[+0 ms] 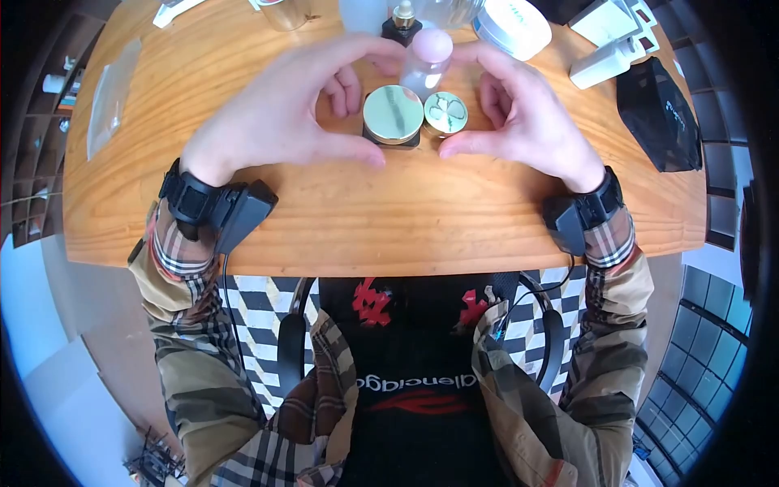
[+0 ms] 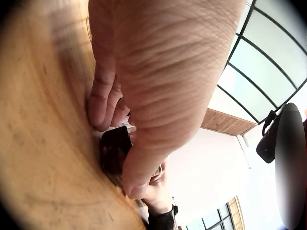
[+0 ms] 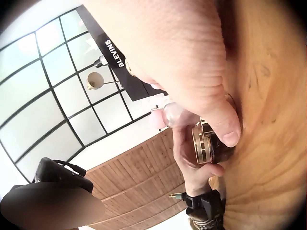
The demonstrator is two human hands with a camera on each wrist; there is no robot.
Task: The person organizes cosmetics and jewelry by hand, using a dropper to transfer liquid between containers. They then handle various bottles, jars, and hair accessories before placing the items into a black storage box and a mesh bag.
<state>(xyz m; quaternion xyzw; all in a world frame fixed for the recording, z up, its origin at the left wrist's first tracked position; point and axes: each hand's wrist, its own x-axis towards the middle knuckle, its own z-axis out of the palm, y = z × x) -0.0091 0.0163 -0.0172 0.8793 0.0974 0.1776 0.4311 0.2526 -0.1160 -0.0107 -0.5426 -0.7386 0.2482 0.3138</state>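
Both hands frame a tight group of cosmetics in the head view. A wide jar with a shiny gold lid [image 1: 393,114] and dark base stands beside a smaller gold-lidded jar [image 1: 445,113] with a clover-like emblem. Behind them rises a clear bottle with a pink cap [image 1: 432,46]. My left hand [image 1: 284,114] curves around the left side, its forefinger reaching toward the bottle and its thumb in front of the wide jar. From the right, my right hand [image 1: 527,109] mirrors it, forefinger by the pink cap, thumb tip [image 3: 231,139] right at the small jar. Neither hand grips anything.
A dark dropper bottle [image 1: 402,24] stands just behind the group. Farther right are a round white tub [image 1: 513,28], a white bottle [image 1: 604,65] and a black pouch [image 1: 659,118]. A clear plastic sleeve [image 1: 112,97] lies at the left on the wooden table [image 1: 389,219].
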